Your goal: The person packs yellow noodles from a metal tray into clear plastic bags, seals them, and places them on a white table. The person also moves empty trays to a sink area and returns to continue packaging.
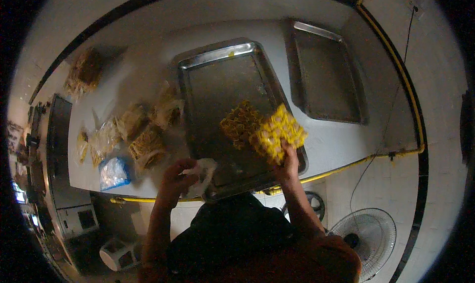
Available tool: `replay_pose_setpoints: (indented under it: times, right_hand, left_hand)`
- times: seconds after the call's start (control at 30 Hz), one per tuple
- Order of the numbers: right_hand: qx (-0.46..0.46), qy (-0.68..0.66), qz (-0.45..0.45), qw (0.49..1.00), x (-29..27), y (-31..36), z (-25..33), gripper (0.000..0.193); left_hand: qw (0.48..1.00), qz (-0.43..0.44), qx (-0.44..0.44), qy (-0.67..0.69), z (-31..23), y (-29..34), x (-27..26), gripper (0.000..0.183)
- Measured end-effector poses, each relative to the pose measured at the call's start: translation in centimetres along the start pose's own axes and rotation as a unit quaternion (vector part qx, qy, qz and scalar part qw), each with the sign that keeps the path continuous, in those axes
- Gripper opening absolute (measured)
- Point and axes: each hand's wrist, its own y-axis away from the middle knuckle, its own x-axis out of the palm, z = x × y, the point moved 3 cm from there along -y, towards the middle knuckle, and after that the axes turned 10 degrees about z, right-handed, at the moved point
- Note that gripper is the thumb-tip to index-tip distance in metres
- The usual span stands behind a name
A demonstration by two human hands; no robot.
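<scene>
My right hand grips a yellow block with a bumpy, patterned surface, over the right side of a metal tray; its exact kind does not show. Partly behind it, a browner clump that looks like dried noodles or snack pieces lies in the tray. By the tray's near left corner, my left hand has its fingers closed on a crumpled clear plastic bag, which hangs over the tray's edge.
Several clear bags of brownish food lie left of the tray, beside a blue-and-white packet. Another brown bundle sits at the far left. A second metal tray is at the far right. A fan stands on the floor, lower right.
</scene>
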Motion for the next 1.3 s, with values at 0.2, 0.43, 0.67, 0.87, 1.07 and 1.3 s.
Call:
replay_pose_setpoints:
  times: [0.2, 0.43, 0.67, 0.87, 1.07, 1.3]
  right_hand:
    - [0.063, 0.141, -0.011, 0.988, 4.3, -17.4, -3.5, 0.056]
    - [-0.021, 0.569, 0.073, 0.819, -2.5, -25.9, -4.3, 0.067]
    - [-0.064, 0.828, 0.041, 0.556, 2.6, -2.9, -5.5, 0.113]
    - [-0.018, 0.858, -0.029, 0.512, 0.1, -4.6, -8.2, 0.126]
    - [0.040, 0.834, 0.024, 0.550, -0.1, -4.3, -6.0, 0.130]
    - [-0.054, 0.645, -0.027, 0.761, -5.0, -7.2, -3.6, 0.080]
  left_hand:
    - [0.999, -0.004, -0.029, 0.017, -3.2, 4.2, -0.7, 0.038]
    - [0.988, -0.014, 0.079, -0.135, -2.2, 5.9, -4.4, 0.038]
    - [0.917, -0.039, 0.223, -0.329, 0.0, -5.9, -0.8, 0.058]
    - [0.779, 0.025, 0.281, -0.561, 2.8, -15.6, 3.5, 0.099]
    - [0.811, 0.023, 0.192, -0.553, 5.4, -19.0, 6.1, 0.124]
    - [0.856, -0.015, 0.164, -0.490, 6.5, -19.2, 8.2, 0.127]
